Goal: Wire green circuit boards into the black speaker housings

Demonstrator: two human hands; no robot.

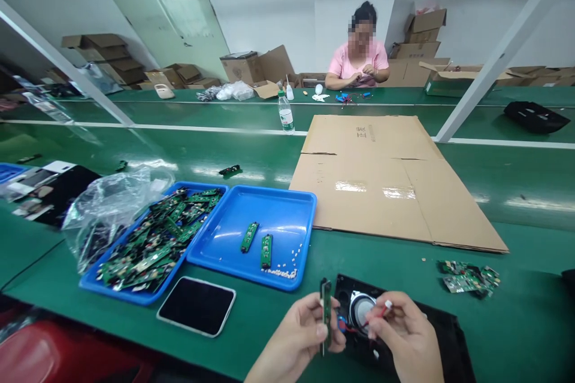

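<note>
My left hand (304, 332) grips a narrow green circuit board (326, 314), held upright on edge between thumb and fingers. In my right hand (402, 326), thumb and forefinger pinch a red wire with a small white connector (387, 306) at its end. Both hands are above a black panel (442, 335) lying on the bench. A round silver speaker (362, 311) sits in this panel, partly covered by my right fingers. Something blue with red wires (342, 324) shows between my hands.
A blue tray (211, 257) holds two boards and small white pieces. Left of it, another blue tray (85, 282) is heaped with circuit boards (157, 239). A phone (197, 306), flat cardboard (359, 203), loose boards (469, 278) and a bottle (286, 114) lie around. A person (358, 60) sits opposite.
</note>
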